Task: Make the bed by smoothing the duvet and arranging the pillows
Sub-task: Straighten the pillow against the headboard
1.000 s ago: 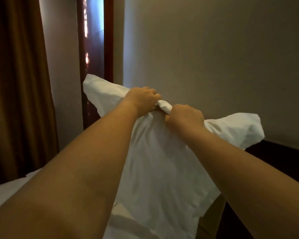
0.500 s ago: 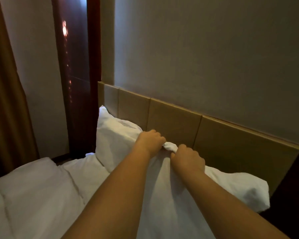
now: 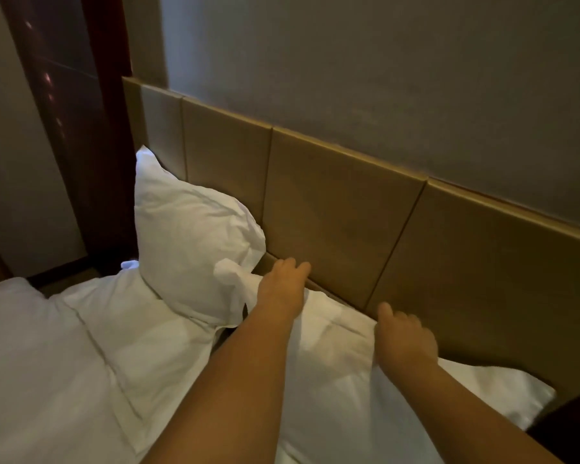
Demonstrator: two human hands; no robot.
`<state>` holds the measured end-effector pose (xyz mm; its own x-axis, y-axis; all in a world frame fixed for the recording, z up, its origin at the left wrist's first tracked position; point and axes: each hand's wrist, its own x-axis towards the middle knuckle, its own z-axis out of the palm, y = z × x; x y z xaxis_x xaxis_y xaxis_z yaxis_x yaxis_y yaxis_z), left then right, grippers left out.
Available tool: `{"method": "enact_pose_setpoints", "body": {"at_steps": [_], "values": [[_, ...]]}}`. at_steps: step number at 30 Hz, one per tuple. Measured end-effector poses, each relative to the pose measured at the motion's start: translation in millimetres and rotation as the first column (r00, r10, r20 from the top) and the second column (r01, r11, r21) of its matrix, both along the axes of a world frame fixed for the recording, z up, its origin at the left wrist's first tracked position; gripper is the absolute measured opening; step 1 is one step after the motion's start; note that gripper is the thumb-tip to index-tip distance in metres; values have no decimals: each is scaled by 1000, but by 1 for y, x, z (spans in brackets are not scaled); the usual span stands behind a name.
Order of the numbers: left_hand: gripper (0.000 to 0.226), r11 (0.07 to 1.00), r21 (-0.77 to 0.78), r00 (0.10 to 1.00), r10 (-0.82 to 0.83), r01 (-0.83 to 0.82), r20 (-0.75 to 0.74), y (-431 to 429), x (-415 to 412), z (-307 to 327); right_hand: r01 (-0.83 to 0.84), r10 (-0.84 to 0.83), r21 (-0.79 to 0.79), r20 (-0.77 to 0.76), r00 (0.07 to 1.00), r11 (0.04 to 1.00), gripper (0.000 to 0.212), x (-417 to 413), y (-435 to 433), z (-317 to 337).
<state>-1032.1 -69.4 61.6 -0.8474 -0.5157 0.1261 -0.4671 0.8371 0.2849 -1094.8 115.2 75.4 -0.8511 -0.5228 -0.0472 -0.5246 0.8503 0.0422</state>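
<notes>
My left hand (image 3: 283,286) and right hand (image 3: 404,336) have let go. Both rest with loose fingers on the top edge of the near pillow (image 3: 332,360); the right is blurred. That pillow now lies against the headboard (image 3: 332,202), beside a second pillow (image 3: 195,236) propped upright. Half a second ago both fists bunched its edge, holding it up. Placement looks done; the duvet (image 3: 47,363) still shows creases.

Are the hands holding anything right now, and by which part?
Nothing looks gripped: left hand and right hand rest on the upper edge of the near pillow by the headboard; the right is blurred.
</notes>
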Motion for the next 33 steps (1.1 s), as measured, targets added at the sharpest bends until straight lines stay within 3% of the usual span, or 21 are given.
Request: {"method": "enact_pose_setpoints", "body": {"at_steps": [5,8,10,12,15,19,23,25,28,31,33], "values": [[55,989,-73,967,139,-126,215,-16,-4,-29,-10,9,-47,-15,1000,999,26,-15,-3,-17],[64,982,-60,932,188,-178,310,-26,-10,-37,6,-6,-38,0,1000,999,40,-22,-2,-27],[55,981,-47,915,191,-187,356,-27,-13,-37,27,-27,1,72,997,1000,44,-26,-1,-31],[38,980,-48,919,198,-193,340,-27,-16,-29,-6,9,-20,133,991,1000,34,-26,0,-28],[29,976,-116,959,206,-186,196,-31,-18,1,-108,117,-156,53,992,982,13,-27,-1,-10],[27,939,-323,993,114,-118,-31,-34,-43,56,-111,83,-344,-97,992,933,15,-38,6,28],[27,950,-216,973,208,-225,-99,-50,-50,76,-256,187,-289,-245,951,922,12,-32,-5,33],[32,964,-121,971,234,-239,-51,-56,-53,67,-232,197,-229,-168,966,945,13,-29,-10,29],[31,973,58,975,223,-223,18,-51,-67,21,-127,125,-97,-30,992,987,33,-38,-5,9],[35,965,107,971,240,-241,20,-44,-73,-8,-88,86,-76,-35,996,993,22,-49,12,-5],[38,973,43,973,222,-225,63,-39,-73,-8,-89,82,-106,-74,994,990,13,-55,23,-7]]}}
